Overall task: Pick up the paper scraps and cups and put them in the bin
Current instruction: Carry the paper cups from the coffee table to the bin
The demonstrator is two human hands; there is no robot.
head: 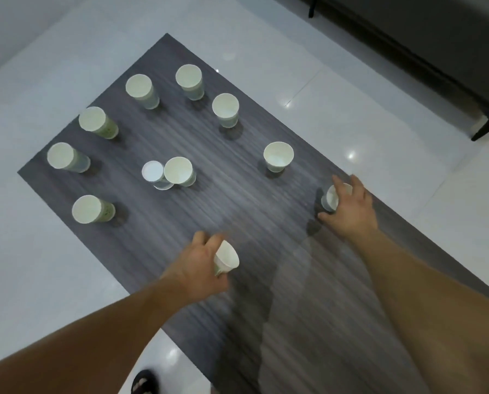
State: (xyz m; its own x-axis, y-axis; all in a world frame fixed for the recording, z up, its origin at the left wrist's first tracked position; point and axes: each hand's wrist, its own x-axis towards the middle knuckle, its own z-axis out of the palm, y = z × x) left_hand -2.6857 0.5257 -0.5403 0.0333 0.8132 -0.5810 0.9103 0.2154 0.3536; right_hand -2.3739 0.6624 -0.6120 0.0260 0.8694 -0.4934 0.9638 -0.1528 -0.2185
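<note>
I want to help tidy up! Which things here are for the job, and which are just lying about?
For the job: tilted cup in the left hand; edge cup in the right hand; standing cups.
Just there: table, dark furniture, sandal.

Eight cream paper cups (pixel 225 109) with faint green print stand upright, mouths open, scattered well apart across the dark table (pixel 237 194). A ninth cup (pixel 153 174) sits upside down, base up, touching an upright one near the middle. The left hand (pixel 200 260) grips a tilted cup (pixel 227 258) clear of the surface, its mouth turned to the right. The right hand (pixel 348 206) curls over a last cup (pixel 332 198) standing near the table's right edge.
</note>
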